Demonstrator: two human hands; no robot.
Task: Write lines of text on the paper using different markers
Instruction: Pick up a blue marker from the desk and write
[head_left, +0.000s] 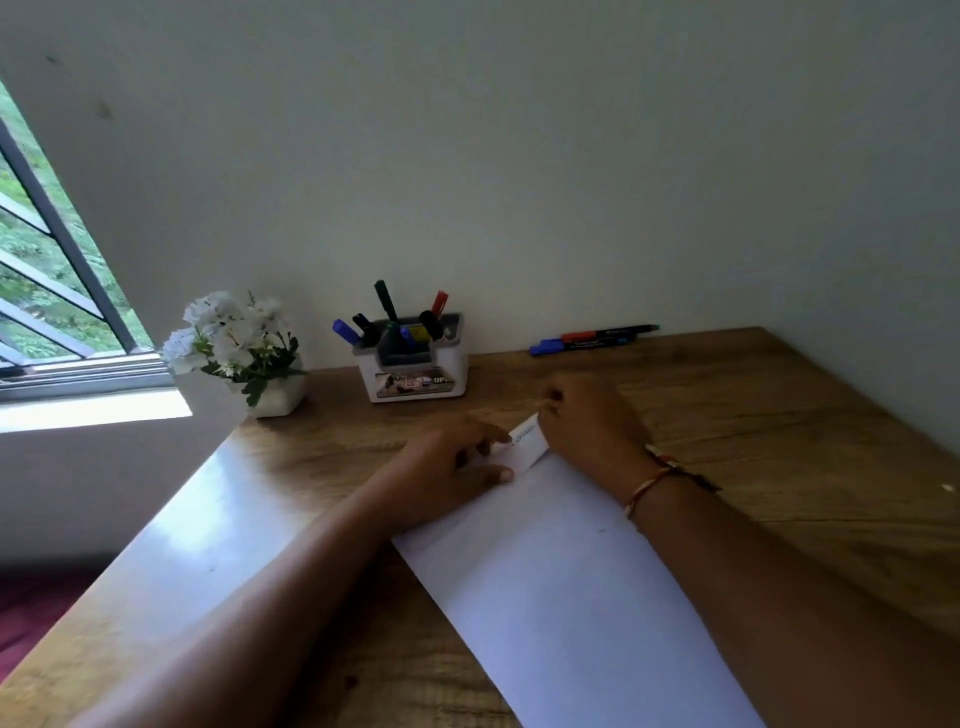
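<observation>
Looks like the step in hand is writing a line at the far end of the paper (561, 571), so here's my two cents. The left hand (457, 462) is doing the right job: its fingers lie fairly flat on the sheet's far left corner, pinning it. I'd press there rather than on fresh ink, and flatten the sheet before each stroke, because that far end looks a bit lifted.

The right hand (587, 421) sits just beside it with its fingers curled under. It probably has a marker, but the hand hides it, so I honestly can't tell if it grips anything.

For the next colour, the marker holder (415, 382) stands near the back edge of the bench (779, 415), just beyond the hands. A few loose markers (592, 338) lie along that back edge further right, an easy reach for the right hand.

The paper itself is a long white sheet running diagonally from the near edge of the bench up toward the middle, with the right forearm over its right side. It's mostly blank. There's a faint bit of writing at the far end between the hands, too small to read.
</observation>
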